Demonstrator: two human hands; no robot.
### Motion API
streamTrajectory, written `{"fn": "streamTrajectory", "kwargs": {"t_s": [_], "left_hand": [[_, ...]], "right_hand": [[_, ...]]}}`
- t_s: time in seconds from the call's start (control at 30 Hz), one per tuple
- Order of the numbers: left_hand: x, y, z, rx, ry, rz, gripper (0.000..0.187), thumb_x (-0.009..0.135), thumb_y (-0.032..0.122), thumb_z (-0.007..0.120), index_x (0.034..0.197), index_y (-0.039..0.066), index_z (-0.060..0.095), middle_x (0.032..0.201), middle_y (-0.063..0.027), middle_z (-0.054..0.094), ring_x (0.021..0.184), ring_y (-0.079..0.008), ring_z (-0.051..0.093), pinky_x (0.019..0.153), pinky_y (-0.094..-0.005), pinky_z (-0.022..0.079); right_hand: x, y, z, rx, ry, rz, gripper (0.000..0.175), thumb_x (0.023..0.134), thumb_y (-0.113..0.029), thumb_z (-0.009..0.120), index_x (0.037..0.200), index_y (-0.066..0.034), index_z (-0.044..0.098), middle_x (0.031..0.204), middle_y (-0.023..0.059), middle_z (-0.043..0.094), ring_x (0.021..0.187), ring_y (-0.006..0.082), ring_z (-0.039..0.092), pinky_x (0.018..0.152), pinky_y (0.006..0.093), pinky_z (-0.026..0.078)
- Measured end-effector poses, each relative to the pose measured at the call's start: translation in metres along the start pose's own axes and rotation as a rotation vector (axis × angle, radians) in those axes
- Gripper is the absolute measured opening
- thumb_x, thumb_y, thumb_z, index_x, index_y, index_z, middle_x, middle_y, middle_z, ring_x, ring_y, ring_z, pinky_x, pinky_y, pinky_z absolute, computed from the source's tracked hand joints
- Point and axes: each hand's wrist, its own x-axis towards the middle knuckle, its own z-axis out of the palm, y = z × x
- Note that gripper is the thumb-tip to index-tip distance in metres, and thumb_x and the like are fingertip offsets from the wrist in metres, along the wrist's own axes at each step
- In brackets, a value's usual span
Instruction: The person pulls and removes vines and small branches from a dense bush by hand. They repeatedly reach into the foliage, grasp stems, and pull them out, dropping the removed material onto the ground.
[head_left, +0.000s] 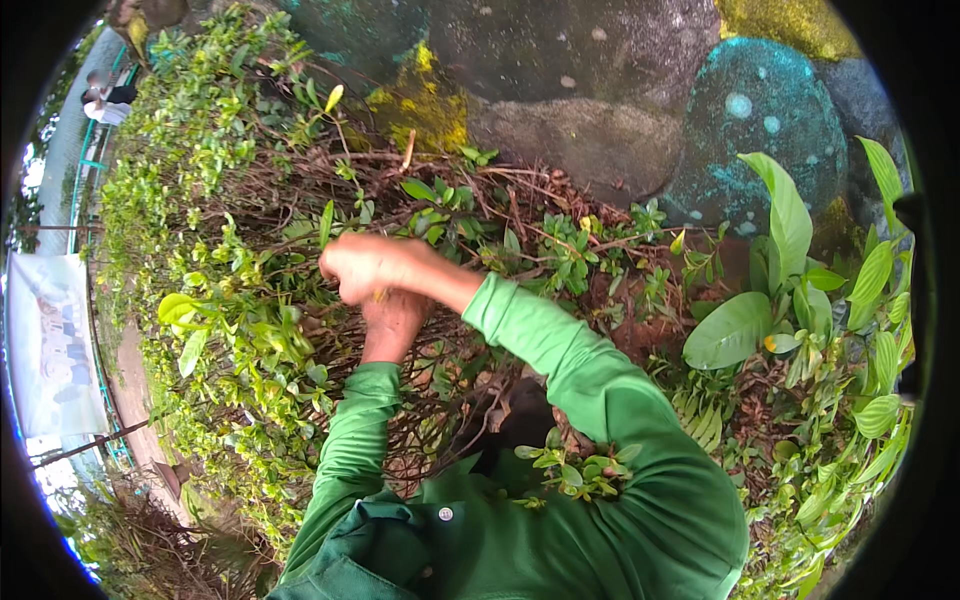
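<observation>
My right hand (371, 266), blurred, reaches in from the right with its fingers curled, and lies over my left hand (396, 311). The two hands overlap, so the left hand's fingers are hidden beneath the right. Whether either hand grips anything cannot be made out. Under and around them spreads a leafy hedge (225, 315) with a tangle of thin brown twigs (300, 180). Green leaves stand just above the right hand. A small leafy sprig (577, 469) lies against the front of my green shirt.
Large painted boulders (585, 142) line the top. Broad-leaved plants (731, 330) grow at the right. Far left, beyond the hedge, are a path (135, 375), a teal railing (77, 195), a banner (56, 345) and people (107, 105). Bare branches reach in at the lower left.
</observation>
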Motion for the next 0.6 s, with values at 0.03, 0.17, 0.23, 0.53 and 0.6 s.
{"fn": "streamTrajectory", "kwargs": {"t_s": [0.03, 0.17, 0.23, 0.53, 0.6], "left_hand": [[0.003, 0.002, -0.005, -0.269, -0.381, -0.027, 0.056, 0.089, 0.023, 0.055, 0.136, -0.006, 0.043, 0.133, -0.0361, 0.047, 0.101, -0.0375, 0.066, 0.081, -0.0515, 0.054], [-0.005, 0.011, -0.022, -0.333, 0.026, -0.219, 0.052, 0.085, 0.021, 0.061, 0.119, -0.018, 0.051, 0.121, -0.0334, 0.046, 0.055, -0.0355, 0.066, 0.052, -0.0423, 0.055], [-0.005, 0.013, -0.026, -0.292, 0.011, -0.189, 0.06, 0.085, 0.021, 0.061, 0.126, -0.02, 0.046, 0.125, -0.0338, 0.043, 0.052, -0.0331, 0.065, 0.05, -0.04, 0.055], [-0.003, 0.008, -0.025, -0.254, -0.043, -0.179, 0.072, 0.084, 0.023, 0.063, 0.136, -0.02, 0.039, 0.128, -0.0347, 0.04, 0.05, -0.0273, 0.064, 0.046, -0.0344, 0.053], [-0.005, 0.008, -0.024, -0.205, -0.054, -0.17, 0.077, 0.079, 0.022, 0.065, 0.136, -0.022, 0.039, 0.13, -0.0388, 0.039, 0.049, -0.0229, 0.064, 0.045, -0.0305, 0.053]], "right_hand": [[-0.002, 0.019, -0.009, 0.114, 0.088, -0.115, 0.036, 0.064, 0.001, 0.06, 0.098, 0.0011, 0.073, 0.09, 0.0179, 0.073, 0.084, 0.027, 0.073, 0.074, 0.0385, 0.058], [-0.026, 0.142, -0.047, 0.764, 0.327, 0.257, 0.028, 0.081, -0.002, 0.068, 0.109, -0.0029, 0.072, 0.099, 0.0105, 0.075, 0.08, 0.0134, 0.072, 0.065, 0.0241, 0.059], [-0.033, 0.199, -0.053, 0.029, 0.441, 0.493, 0.02, 0.081, -0.01, 0.063, 0.096, -0.0026, 0.074, 0.095, 0.0176, 0.073, 0.084, 0.0233, 0.072, 0.071, 0.0336, 0.058], [0.009, 0.322, -0.014, -0.139, 0.359, 0.76, 0.031, 0.079, -0.017, 0.059, 0.104, -0.0012, 0.072, 0.118, 0.0248, 0.066, 0.111, 0.0422, 0.063, 0.094, 0.0477, 0.051], [0.032, 0.339, -0.008, -0.139, 0.433, 0.695, 0.028, 0.081, -0.018, 0.058, 0.097, -0.0018, 0.073, 0.109, 0.0267, 0.067, 0.105, 0.044, 0.065, 0.091, 0.0477, 0.052]]}}
